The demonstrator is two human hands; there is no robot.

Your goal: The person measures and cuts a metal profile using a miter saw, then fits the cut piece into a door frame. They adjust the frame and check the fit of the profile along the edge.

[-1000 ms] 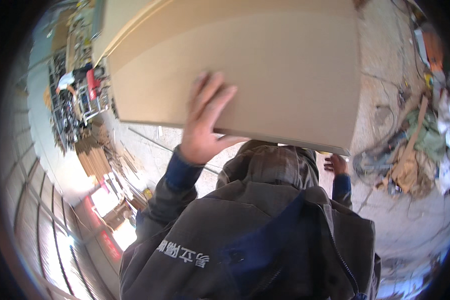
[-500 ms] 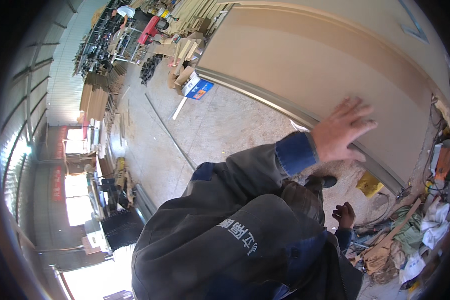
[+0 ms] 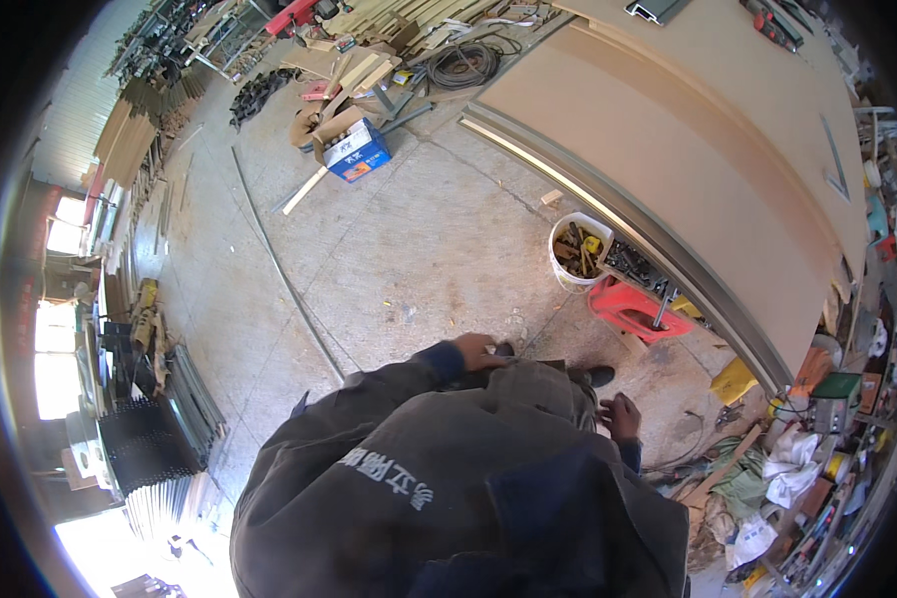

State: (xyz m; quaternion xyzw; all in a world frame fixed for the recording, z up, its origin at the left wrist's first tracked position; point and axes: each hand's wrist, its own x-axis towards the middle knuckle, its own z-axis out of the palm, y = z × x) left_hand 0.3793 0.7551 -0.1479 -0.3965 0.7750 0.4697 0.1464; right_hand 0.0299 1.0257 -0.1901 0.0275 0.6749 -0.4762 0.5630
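My left hand (image 3: 476,351) hangs low at the front of my body, close to my dark trousers. Its fingers reach toward the right, loosely stretched, and I see nothing held in them. On my other side, my right hand (image 3: 621,417) hangs with slightly bent fingers, apart and without any object. A large tan board (image 3: 668,149) with a metal-edged frame rail (image 3: 618,214) lies across the upper right, raised above the floor. Neither hand touches it. Beyond my hands, a red plastic stool or case (image 3: 636,311) stands partly under the rail.
A white bucket (image 3: 558,267) of small hardware stands beside the rail. A blue and white carton (image 3: 359,154), a long metal strip (image 3: 274,264) and a coiled cable (image 3: 463,65) lie on the floor. Tools and bags clutter the right side; a black perforated panel (image 3: 149,446) is at lower left.
My left hand has come off the board's edge and dropped to my body. My view has shifted, showing more of the board, the bucket and the red stool or case. My right hand still hangs.
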